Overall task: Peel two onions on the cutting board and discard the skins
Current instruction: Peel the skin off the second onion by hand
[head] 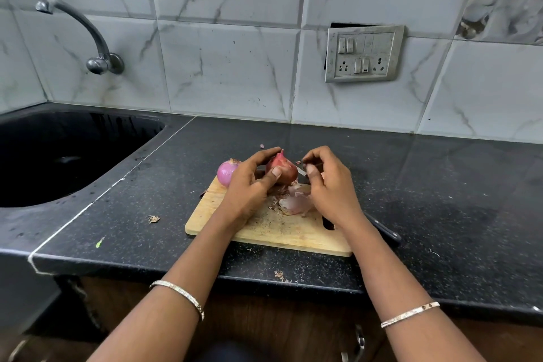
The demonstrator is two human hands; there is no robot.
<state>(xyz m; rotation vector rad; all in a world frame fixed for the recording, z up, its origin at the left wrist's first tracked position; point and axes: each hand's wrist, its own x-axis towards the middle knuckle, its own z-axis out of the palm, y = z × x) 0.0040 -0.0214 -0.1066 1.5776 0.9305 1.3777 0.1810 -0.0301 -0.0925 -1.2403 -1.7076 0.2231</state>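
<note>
Over the cutting board's (211,214) far edge, the left hand (249,185) grips a part-skinned onion (283,169), tip upward, directly left of the right hand (329,185), whose curled fingers (320,156) pinch what looks like loosened skin (301,170). A peeled onion (224,172) rests at the board's far-left corner; skins (296,200) litter its middle.

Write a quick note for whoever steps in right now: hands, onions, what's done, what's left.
Left hand grips the unpeeled onion above the cutting board.
Right hand pinches what looks like a skin scrap beside it.
Done: peeled onion sits at the board's far left corner.
Loose skins lie on the board.
A knife handle shows right of the board.
Left: finish peeling, discard skins.
</note>
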